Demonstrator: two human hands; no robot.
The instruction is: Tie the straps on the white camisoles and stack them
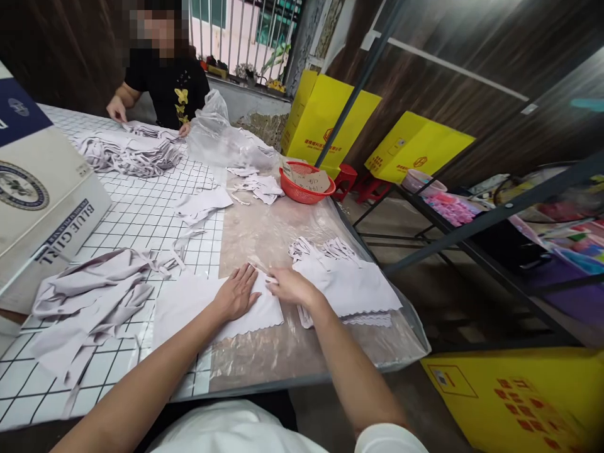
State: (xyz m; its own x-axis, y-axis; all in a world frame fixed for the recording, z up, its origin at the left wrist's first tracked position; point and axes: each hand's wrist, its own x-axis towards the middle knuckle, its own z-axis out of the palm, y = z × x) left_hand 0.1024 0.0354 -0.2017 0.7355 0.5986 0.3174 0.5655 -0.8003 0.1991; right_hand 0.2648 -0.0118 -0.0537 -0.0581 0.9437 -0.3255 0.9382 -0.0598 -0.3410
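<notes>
My left hand (237, 292) lies flat, fingers spread, on a pale lilac fabric piece (189, 306) with a scalloped edge, spread on the table in front of me. My right hand (291, 286) pinches the upper right corner or strap of that same piece. Just right of it sits a stack of finished fabric pieces (352, 286) with straps fanned out at the top. A heap of loose lilac fabric (85, 302) lies to the left.
A white "Blue Girl" carton (42, 201) stands at the left. A red basket (306, 182), clear plastic bag (221, 135) and more fabric piles (127, 151) lie farther back, where another person works. Yellow boxes (415, 148) and a metal rack (495, 217) stand right.
</notes>
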